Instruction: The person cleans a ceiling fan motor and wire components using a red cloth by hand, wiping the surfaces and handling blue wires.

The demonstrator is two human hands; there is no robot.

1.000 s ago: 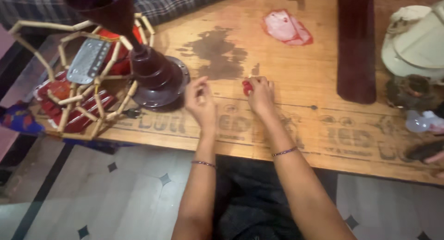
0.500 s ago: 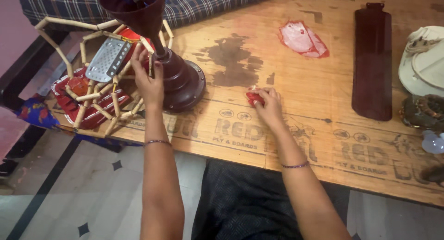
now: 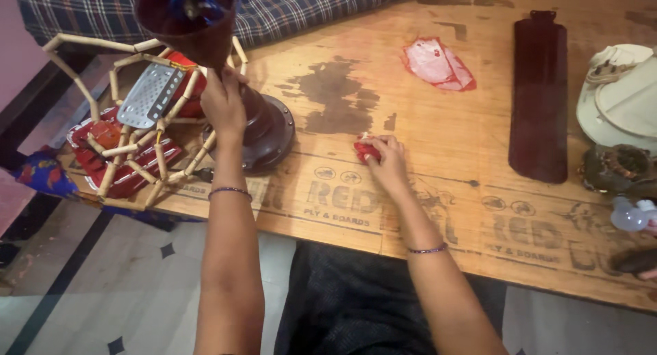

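From the head camera, the left hand (image 3: 222,103) was wrapped around the narrow stem of one dark maroon ceiling-fan motor (image 3: 263,132), fingers curled tight on it just under the flared canopy cup (image 3: 186,23), the motor's round base resting on the plywood table (image 3: 452,122) below the hand. The right hand (image 3: 387,162) lay flat-down near the table's middle, its fingertips pinching one small red piece (image 3: 365,150) that rested on the wood just left of them. One maroon fan blade (image 3: 540,95) lay well to the right, one cream fan housing (image 3: 619,98) at the far right edge, and one bamboo-stick frame (image 3: 130,149) stood just left of the motor over a red tray (image 3: 126,170).
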